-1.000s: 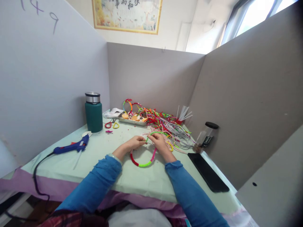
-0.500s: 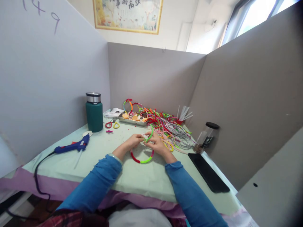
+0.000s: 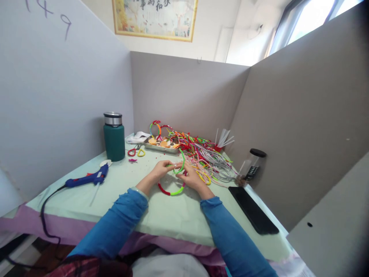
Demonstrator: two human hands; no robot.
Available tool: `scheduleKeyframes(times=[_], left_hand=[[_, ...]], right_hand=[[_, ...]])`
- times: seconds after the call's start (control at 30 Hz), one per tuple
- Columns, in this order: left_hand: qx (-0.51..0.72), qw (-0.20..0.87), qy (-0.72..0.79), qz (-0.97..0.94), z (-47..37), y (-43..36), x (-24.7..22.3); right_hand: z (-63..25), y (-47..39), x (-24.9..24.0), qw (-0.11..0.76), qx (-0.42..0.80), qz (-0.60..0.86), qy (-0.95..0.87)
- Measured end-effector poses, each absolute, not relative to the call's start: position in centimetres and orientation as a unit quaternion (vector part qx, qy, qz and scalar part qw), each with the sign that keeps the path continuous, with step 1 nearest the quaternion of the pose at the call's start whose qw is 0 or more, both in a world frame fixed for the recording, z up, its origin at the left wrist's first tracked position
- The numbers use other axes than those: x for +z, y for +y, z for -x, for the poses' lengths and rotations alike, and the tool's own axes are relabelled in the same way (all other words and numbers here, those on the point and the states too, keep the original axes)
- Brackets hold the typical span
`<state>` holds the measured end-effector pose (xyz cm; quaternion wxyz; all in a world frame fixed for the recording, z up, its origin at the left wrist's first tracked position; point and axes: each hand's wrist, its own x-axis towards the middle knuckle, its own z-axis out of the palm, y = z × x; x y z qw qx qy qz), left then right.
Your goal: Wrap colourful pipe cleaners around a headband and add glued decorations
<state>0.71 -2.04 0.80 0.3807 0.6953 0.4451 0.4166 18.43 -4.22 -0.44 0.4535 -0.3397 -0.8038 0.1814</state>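
Both hands meet over the middle of the table, fingertips close together. My left hand [image 3: 162, 170] is closed in a pinch on a bright green pipe cleaner [image 3: 183, 156], whose free end curves upward between the hands. My right hand [image 3: 190, 176] is also closed, its thumb and fingers on the same pipe cleaner near its bend. Below the fingers hangs or rests a ring wrapped in red, green and magenta [image 3: 173, 192]; its upper part is hidden by the hands, and how it joins the green piece cannot be made out.
A blue glue gun [image 3: 88, 179] with its cord lies left, near a green thermos [image 3: 114, 139]. Behind stand a metal tray [image 3: 161, 148] of small pieces and a heap of pipe cleaners [image 3: 211, 156]. On the right are a black phone-like slab [image 3: 253, 211] and a clear jar [image 3: 250, 169].
The fingers have shifted slightly around the green pipe cleaner, and its free end now stands a little farther left and higher. The ring has risen slightly.
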Motion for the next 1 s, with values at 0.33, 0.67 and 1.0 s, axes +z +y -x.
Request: scheduleKeyframes(times=[0.33,0.67,1.0], left_hand=[[0.411,0.193,0.467,-0.759,-0.4,-0.6,-0.6],[0.417,0.182,0.465,-0.76,-0.7,-1.5,0.1],[0.459,0.269,0.424,-0.733,-0.6,-1.1,0.0]], right_hand=[[-18.5,-3.4,-1.0,0.474,0.3,0.423,-0.712],[-18.0,-4.1,-0.1,0.516,0.568,0.358,-0.532],[-18.2,-2.9,-1.1,0.55,0.626,0.337,-0.44]])
